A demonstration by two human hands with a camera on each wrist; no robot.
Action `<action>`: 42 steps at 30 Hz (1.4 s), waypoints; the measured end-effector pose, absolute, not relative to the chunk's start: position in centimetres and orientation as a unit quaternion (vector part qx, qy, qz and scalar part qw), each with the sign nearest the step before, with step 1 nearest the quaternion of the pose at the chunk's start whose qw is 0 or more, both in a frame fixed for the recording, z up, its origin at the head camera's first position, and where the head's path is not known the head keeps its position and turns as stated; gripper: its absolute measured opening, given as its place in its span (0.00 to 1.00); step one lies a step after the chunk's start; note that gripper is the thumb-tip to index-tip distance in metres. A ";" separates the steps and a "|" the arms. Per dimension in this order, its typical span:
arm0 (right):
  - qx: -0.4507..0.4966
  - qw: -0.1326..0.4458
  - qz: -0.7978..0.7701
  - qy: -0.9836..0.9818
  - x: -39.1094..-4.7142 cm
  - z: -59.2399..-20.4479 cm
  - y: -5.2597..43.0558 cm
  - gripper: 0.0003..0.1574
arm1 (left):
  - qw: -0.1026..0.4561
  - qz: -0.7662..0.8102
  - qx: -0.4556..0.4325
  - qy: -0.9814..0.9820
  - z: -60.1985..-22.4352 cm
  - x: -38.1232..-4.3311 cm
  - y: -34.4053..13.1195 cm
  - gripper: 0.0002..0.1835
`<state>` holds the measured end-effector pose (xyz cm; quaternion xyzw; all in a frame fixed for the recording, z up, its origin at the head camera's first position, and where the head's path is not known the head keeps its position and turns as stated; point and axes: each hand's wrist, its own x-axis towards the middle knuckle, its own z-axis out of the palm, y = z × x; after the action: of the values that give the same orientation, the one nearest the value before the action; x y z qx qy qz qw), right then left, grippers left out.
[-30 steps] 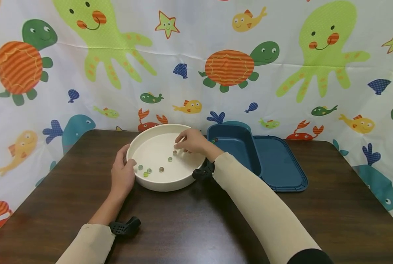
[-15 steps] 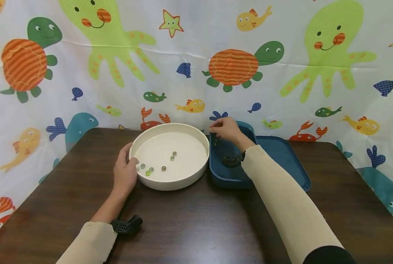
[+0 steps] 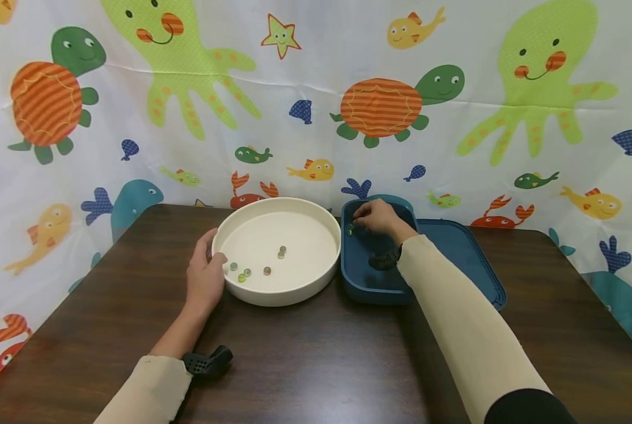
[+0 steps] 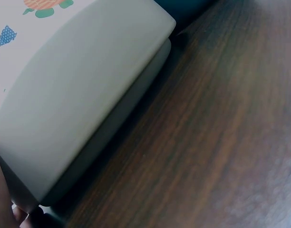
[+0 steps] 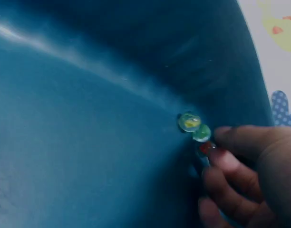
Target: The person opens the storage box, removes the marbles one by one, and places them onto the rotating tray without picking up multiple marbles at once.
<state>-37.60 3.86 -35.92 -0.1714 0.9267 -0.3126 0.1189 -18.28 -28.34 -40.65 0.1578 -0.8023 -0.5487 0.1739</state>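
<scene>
At the left side of a round white tray (image 3: 289,221), my left hand (image 3: 205,277) grips the rim, thumb over the edge. The tray's outer wall (image 4: 88,80) fills much of the left wrist view. Several glass marbles lie inside it, such as a green-yellow marble (image 3: 242,277) and a brownish marble (image 3: 267,271). My right hand (image 3: 379,218) is down in the far left corner of a blue bin (image 3: 374,291). There, a yellow-green marble (image 5: 189,122), a green marble (image 5: 201,133) and a red marble (image 5: 205,147) sit together, right at my parted right thumb and index fingertips.
A blue lid (image 3: 464,253) lies flat to the right of the bin, partly behind the right sleeve (image 3: 464,312). All stand near the back of a dark wooden table (image 3: 305,365). Behind it hangs a curtain (image 3: 316,76) printed with sea animals.
My right hand has moved right from inside the tray, over the bin's edge and down into its corner. One marble fewer shows in the tray. My left hand keeps its grip.
</scene>
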 end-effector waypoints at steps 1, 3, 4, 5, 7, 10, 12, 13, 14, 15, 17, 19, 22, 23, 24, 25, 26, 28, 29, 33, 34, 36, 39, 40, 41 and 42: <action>-0.175 0.119 -0.306 0.928 -37.6 -36.0 3.9 0.18 | 0.174 -0.549 0.157 -0.803 -40.7 -18.3 -28.3 0.34; -0.179 0.118 -0.293 0.932 -37.6 -36.3 4.0 0.17 | 0.173 -0.549 0.156 -0.802 -40.6 -18.3 -28.2 0.34; -0.179 0.118 -0.291 0.933 -37.6 -36.3 4.0 0.17 | 0.173 -0.550 0.156 -0.802 -40.6 -18.4 -28.2 0.34; -0.177 0.117 -0.288 0.934 -37.5 -36.4 4.0 0.17 | 0.173 -0.551 0.155 -0.802 -40.6 -18.3 -28.1 0.34; -0.170 0.116 -0.283 0.937 -37.4 -36.5 4.0 0.17 | 0.172 -0.551 0.155 -0.802 -40.6 -18.3 -28.1 0.34; -0.157 0.114 -0.281 0.940 -37.3 -36.7 4.0 0.16 | 0.172 -0.554 0.153 -0.800 -40.6 -18.3 -28.0 0.34; -0.150 0.115 -0.283 0.940 -37.2 -36.8 4.0 0.16 | 0.172 -0.553 0.153 -0.801 -40.5 -18.3 -28.0 0.34; -0.147 0.114 -0.284 0.941 -37.2 -36.8 4.0 0.16 | 0.172 -0.553 0.152 -0.801 -40.5 -18.3 -28.0 0.34; -0.147 0.113 -0.285 0.940 -37.1 -36.7 4.1 0.16 | 0.172 -0.552 0.152 -0.801 -40.5 -18.3 -28.0 0.34; -0.147 0.112 -0.286 0.940 -37.0 -36.7 4.2 0.16 | 0.171 -0.551 0.152 -0.802 -40.5 -18.3 -28.0 0.34; -0.149 0.108 -0.289 0.939 -37.0 -36.5 4.4 0.16 | 0.170 -0.550 0.152 -0.803 -40.5 -18.3 -28.0 0.34; -0.155 0.103 -0.293 0.938 -36.9 -36.2 4.7 0.16 | 0.169 -0.551 0.152 -0.803 -40.4 -18.3 -28.1 0.34; -0.164 0.095 -0.310 0.932 -36.8 -35.5 4.9 0.15 | 0.169 -0.552 0.152 -0.802 -40.3 -18.3 -28.2 0.34; -0.166 0.093 -0.317 0.929 -36.7 -35.1 4.9 0.15 | 0.169 -0.552 0.152 -0.802 -40.3 -18.3 -28.2 0.34; -0.165 0.091 -0.325 0.927 -36.6 -34.7 4.9 0.15 | 0.169 -0.552 0.152 -0.802 -40.2 -18.3 -28.2 0.34; -0.164 0.091 -0.335 0.923 -36.5 -34.2 4.8 0.15 | 0.169 -0.552 0.152 -0.802 -40.2 -18.3 -28.2 0.34; -0.164 0.090 -0.345 0.920 -36.4 -33.7 4.6 0.15 | 0.169 -0.552 0.150 -0.802 -40.2 -18.4 -28.2 0.34; -0.165 0.089 -0.362 0.913 -36.0 -32.7 4.2 0.16 | 0.168 -0.553 0.149 -0.802 -40.2 -18.4 -28.2 0.34; -0.169 0.087 -0.368 0.910 -35.8 -32.2 3.9 0.16 | 0.168 -0.554 0.149 -0.802 -40.2 -18.4 -28.2 0.34; -0.194 0.081 -0.381 0.900 -34.7 -30.5 2.3 0.17 | 0.163 -0.558 0.153 -0.800 -40.5 -18.4 -28.3 0.34; -0.203 0.081 -0.381 0.898 -34.4 -30.2 1.8 0.18 | 0.162 -0.558 0.155 -0.799 -40.5 -18.3 -28.4 0.34; -0.218 0.083 -0.381 0.894 -33.8 -29.7 0.9 0.18 | 0.160 -0.558 0.156 -0.799 -40.6 -18.3 -28.4 0.34; -0.240 0.092 -0.382 0.888 -33.0 -29.3 -0.5 0.17 | 0.159 -0.557 0.158 -0.799 -40.7 -18.3 -28.4 0.34; -0.244 0.096 -0.383 0.886 -32.7 -29.3 -1.0 0.16 | 0.159 -0.557 0.158 -0.799 -40.7 -18.3 -28.3 0.34; -0.248 0.101 -0.385 0.883 -32.5 -29.3 -1.4 0.16 | 0.159 -0.558 0.158 -0.799 -40.7 -18.3 -28.3 0.34; -0.253 0.106 -0.389 0.880 -32.3 -29.4 -1.8 0.15 | 0.159 -0.558 0.157 -0.799 -40.7 -18.3 -28.3 0.34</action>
<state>-32.33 -1.84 -29.39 -0.2526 0.8797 -0.3887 0.1057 -18.34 -28.31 -40.70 0.1574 -0.7992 -0.5578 0.1593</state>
